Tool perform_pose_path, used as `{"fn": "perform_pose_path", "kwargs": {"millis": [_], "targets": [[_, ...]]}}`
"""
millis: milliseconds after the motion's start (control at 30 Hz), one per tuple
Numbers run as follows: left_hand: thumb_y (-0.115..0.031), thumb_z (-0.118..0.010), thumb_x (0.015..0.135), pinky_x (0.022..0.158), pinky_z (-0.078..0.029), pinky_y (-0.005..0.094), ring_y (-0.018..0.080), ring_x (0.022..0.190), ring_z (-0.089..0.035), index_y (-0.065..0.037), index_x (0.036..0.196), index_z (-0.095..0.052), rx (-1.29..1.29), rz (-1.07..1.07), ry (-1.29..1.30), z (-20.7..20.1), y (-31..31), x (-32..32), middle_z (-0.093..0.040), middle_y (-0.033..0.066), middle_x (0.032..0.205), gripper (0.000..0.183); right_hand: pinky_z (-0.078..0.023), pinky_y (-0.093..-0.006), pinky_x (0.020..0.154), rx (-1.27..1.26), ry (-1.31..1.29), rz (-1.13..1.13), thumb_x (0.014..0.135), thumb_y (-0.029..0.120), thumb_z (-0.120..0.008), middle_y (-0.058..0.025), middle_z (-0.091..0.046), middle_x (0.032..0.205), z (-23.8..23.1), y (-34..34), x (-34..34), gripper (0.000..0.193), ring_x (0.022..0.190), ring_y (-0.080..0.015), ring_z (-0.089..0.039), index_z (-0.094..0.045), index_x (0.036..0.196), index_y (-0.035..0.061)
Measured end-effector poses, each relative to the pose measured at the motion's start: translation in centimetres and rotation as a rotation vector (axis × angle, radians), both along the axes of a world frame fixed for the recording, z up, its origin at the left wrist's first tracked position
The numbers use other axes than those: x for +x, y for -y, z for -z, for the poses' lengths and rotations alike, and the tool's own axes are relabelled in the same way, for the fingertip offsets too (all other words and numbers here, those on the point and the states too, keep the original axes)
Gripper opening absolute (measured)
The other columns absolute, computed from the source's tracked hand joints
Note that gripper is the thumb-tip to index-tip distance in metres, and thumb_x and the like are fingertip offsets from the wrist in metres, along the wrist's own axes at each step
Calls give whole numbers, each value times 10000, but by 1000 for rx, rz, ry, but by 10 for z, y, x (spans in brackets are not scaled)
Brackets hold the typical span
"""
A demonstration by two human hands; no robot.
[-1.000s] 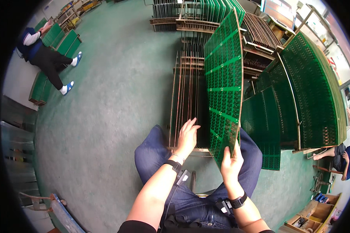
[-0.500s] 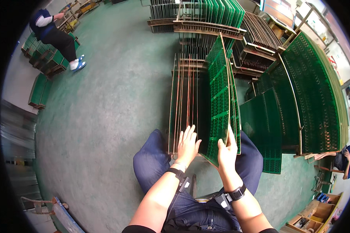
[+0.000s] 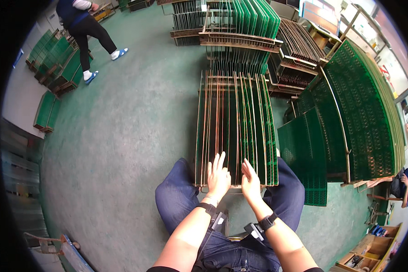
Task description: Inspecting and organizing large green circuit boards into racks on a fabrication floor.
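A rack of upright green circuit board panels point(image 3: 238, 118) stands between my knees, their thin edges facing up. The panels on its left side look dark with coppery edges, while those on its right show green faces. My left hand point(image 3: 219, 178) lies on the near ends of the left panels, fingers stretched out. Beside it, my right hand point(image 3: 250, 180) is held edge-on at the near ends of the middle panels, fingers extended and nothing visibly gripped. Its palm side is partly hidden. Both wrists wear black straps with small devices.
Large green panels point(image 3: 360, 113) lean in a stack to my right, with a smaller panel point(image 3: 303, 154) in front. More loaded racks point(image 3: 240, 40) stand beyond. At the far left a person point(image 3: 84, 31) is near other green racks. A wooden box point(image 3: 371, 249) sits at lower right.
The large panel that leaned tilted in my right hand now stands among the others in the rack. My right hand has let go and moved left. The far person has stepped right.
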State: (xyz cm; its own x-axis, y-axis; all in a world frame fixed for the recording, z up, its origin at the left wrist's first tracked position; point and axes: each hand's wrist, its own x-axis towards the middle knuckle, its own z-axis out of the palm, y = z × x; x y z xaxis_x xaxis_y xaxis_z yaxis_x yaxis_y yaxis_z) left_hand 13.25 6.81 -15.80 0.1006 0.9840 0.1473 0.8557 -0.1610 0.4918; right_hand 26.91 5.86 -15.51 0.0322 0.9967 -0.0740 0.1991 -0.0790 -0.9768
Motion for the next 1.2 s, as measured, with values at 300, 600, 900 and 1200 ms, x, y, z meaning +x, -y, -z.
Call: {"fn": "perform_pose_path", "kwargs": {"millis": [300,600,900,1200], "targets": [[-90,-542,853,738,-477,360,345,795,-588,48,786,-538,-157,45,593,-143,3,-54,-579,226,982,154,-482,-311,876,-332,-76,-86,919,12,-465,-155,-488,1317,-27,48,59,504,1087,-201,-567,-369,1396,144],[-264,-573,733,615,-483,266,170,662,-604,102,882,-618,-12,-96,1248,-274,117,-210,-658,132,824,398,-299,-367,1071,-598,-699,-159,919,327,-553,-118,-373,1423,-55,49,78,663,1290,-242,-379,-224,1438,79],[-382,-359,980,851,-435,277,182,986,-564,4,1115,-561,-88,514,1886,-185,123,-238,-608,85,1110,456,-458,-432,954,-306,-1127,-163,865,148,-630,-100,-518,1275,-106,55,87,552,1134,-260,-538,-373,1349,79],[-406,-529,907,987,-395,454,256,1190,-465,-99,1341,-397,-66,-334,2119,-140,131,-118,-470,59,1336,548,-440,-422,945,-246,-1112,-144,865,123,-625,-85,-556,1225,-113,84,56,468,1117,-242,-544,-432,1284,43]]}}
